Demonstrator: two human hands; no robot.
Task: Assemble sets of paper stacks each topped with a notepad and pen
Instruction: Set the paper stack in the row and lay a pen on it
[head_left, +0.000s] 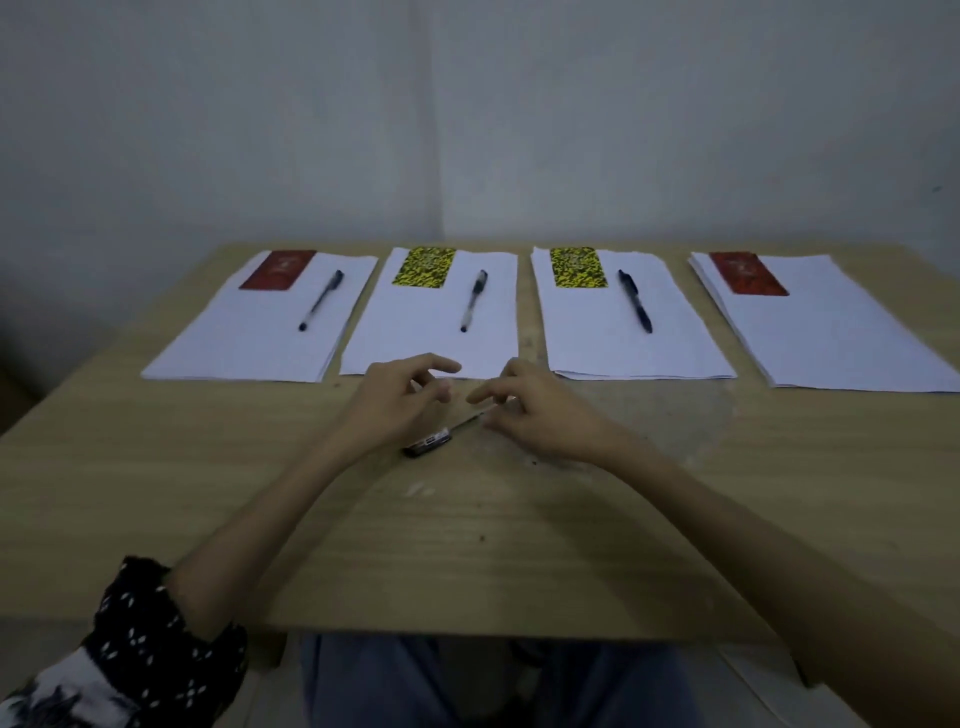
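Left hand: I am seeing my left hand (402, 397) hovering over the table with fingers loosely curled and spread apart, gripping nothing; its heel is sitting just above the capped end of the loose pen.
Right hand: my right hand (535, 410) is resting beside it, fingers bent and parted, the fingertips (480, 397) seeming to touch the thin end of the pen, though I cannot tell whether they are pinching it.
Loose pen: the loose pen (441, 434) is lying slanted on the bare wood between my two hands, near the front edge of the second stack.
Far-left stack: the far-left stack (260, 332) is carrying a red notepad (278, 270) and a pen (321, 300).
Second stack: the second stack (431, 338) is carrying a yellow patterned notepad (425, 266) and a pen (474, 300).
Third stack: the third stack (623, 343) is carrying a yellow patterned notepad (577, 267) and a darker pen (635, 300).
Far-right stack: the far-right stack (831, 338) is showing only a red notepad (748, 274) on its far corner.
Table: the wooden table (467, 545) is holding all four stacks in a row along its far side, well apart from my sleeve (156, 639) at the near left.
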